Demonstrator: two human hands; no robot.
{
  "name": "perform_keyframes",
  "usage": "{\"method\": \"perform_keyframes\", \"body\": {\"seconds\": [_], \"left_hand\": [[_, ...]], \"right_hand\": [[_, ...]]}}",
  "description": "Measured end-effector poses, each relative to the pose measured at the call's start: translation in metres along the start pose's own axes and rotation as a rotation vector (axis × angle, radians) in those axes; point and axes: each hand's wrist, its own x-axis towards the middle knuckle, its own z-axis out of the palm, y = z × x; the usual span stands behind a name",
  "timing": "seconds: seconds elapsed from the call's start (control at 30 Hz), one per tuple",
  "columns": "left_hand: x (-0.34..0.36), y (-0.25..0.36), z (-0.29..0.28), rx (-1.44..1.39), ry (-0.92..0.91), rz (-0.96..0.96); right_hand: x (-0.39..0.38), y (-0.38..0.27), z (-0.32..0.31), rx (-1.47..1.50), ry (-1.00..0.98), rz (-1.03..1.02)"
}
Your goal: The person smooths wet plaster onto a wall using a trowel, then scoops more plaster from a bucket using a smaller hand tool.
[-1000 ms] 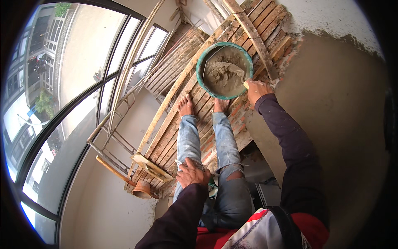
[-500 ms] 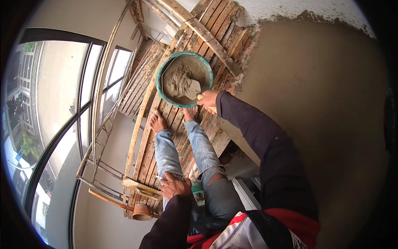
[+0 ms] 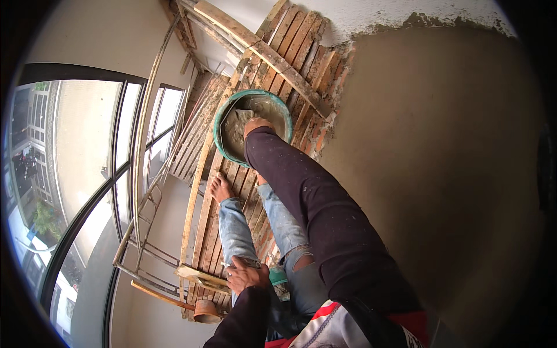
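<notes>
Over the green bucket [image 3: 218, 133], my right hand [image 3: 258, 123] is closed round a trowel, its handle hidden under my fingers. The trowel's pale blade [image 3: 245, 114] shows beyond the hand, down in the wet grey mortar [image 3: 233, 131]. A thin wire bail runs along the bucket's left inner side. My left hand [image 3: 246, 275] lies on my left knee over torn jeans, fingers spread and holding nothing. Just left of that hand is a flat wooden piece [image 3: 202, 275].
The bucket stands on a slatted plank platform [image 3: 220, 223], beyond my bare foot [image 3: 220, 187]. A long board [image 3: 284, 68] crosses the far planks. Freshly rendered wall [image 3: 429, 145] rises on the right; a metal frame [image 3: 136, 232] and windows are left. An orange pot [image 3: 206, 311] sits near front left.
My right hand has reached forward and left with the trowel, from the bucket's near rim to over the mortar inside. The blade has turned and moved farther in. My left hand stays on the knee.
</notes>
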Motion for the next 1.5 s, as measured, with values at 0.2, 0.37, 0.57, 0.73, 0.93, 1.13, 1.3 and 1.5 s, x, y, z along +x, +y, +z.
{"method": "perform_keyframes", "body": {"seconds": [0.2, 0.37, 0.57, 0.73, 0.93, 1.13, 1.3, 1.5], "left_hand": [[-0.008, -0.014, -0.019, 0.009, 0.006, -0.037], [-0.001, -0.018, -0.017, -0.055, 0.022, 0.03], [-0.001, -0.016, -0.01, -0.037, 0.001, 0.006], [0.003, -0.015, -0.006, -0.015, 0.012, -0.016], [-0.006, -0.009, -0.008, -0.041, 0.014, -0.017], [-0.015, -0.006, -0.017, -0.039, 0.029, 0.035], [-0.041, -0.004, -0.027, -0.008, 0.067, -0.01], [-0.047, -0.002, -0.018, -0.011, 0.049, -0.019]], "right_hand": [[-0.07, 0.047, 0.023, -0.338, 0.109, -0.302], [-0.116, 0.11, -0.02, -0.4, 0.017, -0.377], [-0.047, 0.079, -0.045, -0.317, 0.328, -0.269], [-0.025, -0.013, -0.013, -0.096, 0.077, -0.133], [-0.07, 0.029, 0.019, -0.173, 0.112, -0.259], [-0.117, 0.1, 0.001, -0.325, 0.024, -0.344], [-0.105, 0.09, -0.051, -0.064, 0.009, -0.231], [-0.045, 0.031, 0.022, 0.125, -0.015, -0.132]]}}
